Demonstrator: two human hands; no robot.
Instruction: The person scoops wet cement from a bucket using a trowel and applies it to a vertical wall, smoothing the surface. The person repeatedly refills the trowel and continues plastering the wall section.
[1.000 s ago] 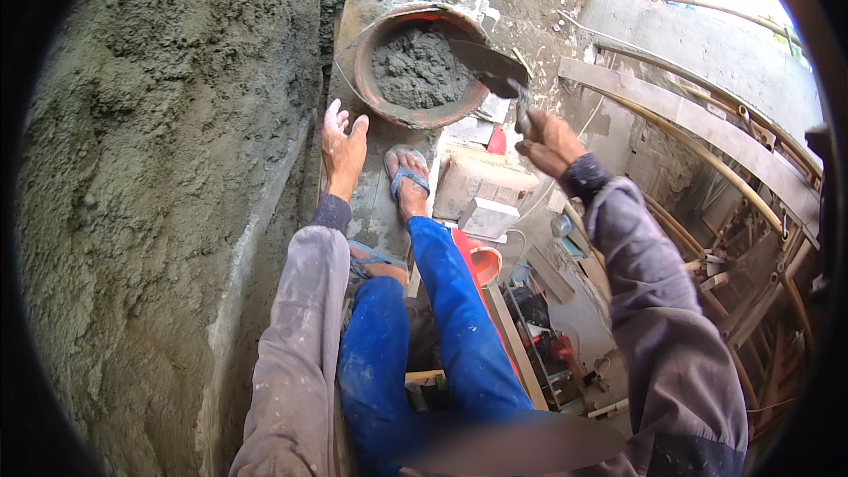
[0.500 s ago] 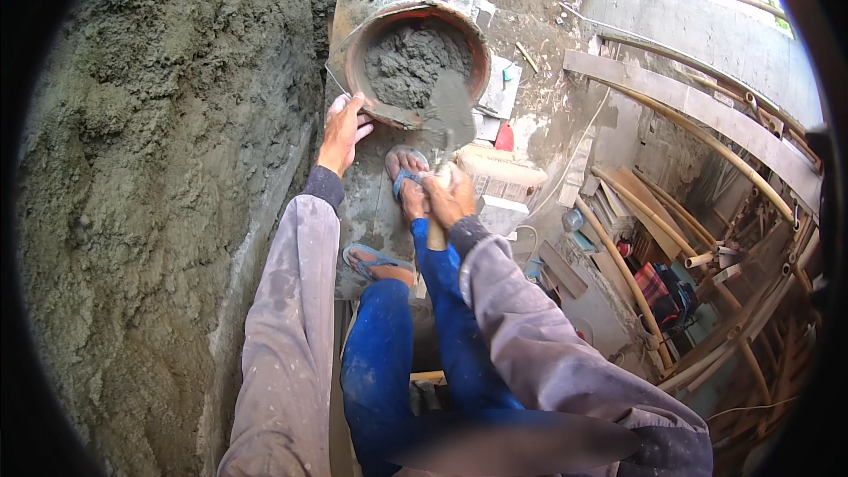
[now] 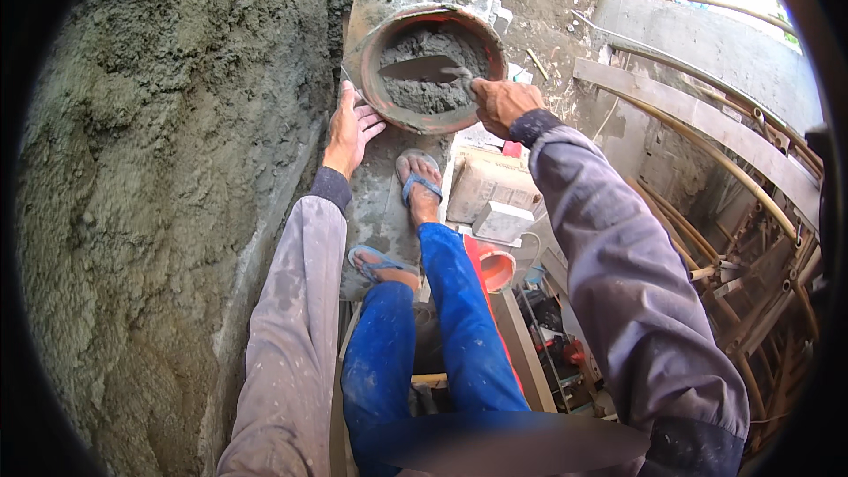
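Note:
A round orange bucket (image 3: 496, 51), crusted with grey, stands on a slab beyond my feet. Wet grey mortar (image 3: 433, 99) lies inside it. My right hand (image 3: 510, 106) is closed round the handle of a trowel (image 3: 420, 68) at the bucket's right rim. The trowel's pointed blade reaches left over the mortar, its lower edge against it. At the near left rim, my left hand (image 3: 349, 131) has its fingers stretched and apart beside the bucket wall. Whether its fingertips touch the bucket, I cannot tell.
A rough mortar-covered wall (image 3: 177, 168) rises close on my left. Right of my feet are a paper sack (image 3: 490, 184), a white block (image 3: 503, 222) and an orange pipe end (image 3: 497, 271). Bamboo poles (image 3: 707, 141) and planks fill the lower ground at right.
The trowel has swung from outside the bucket's near right rim into the bucket, with my right hand moving up and right. My left hand's fingers have loosened from the rim.

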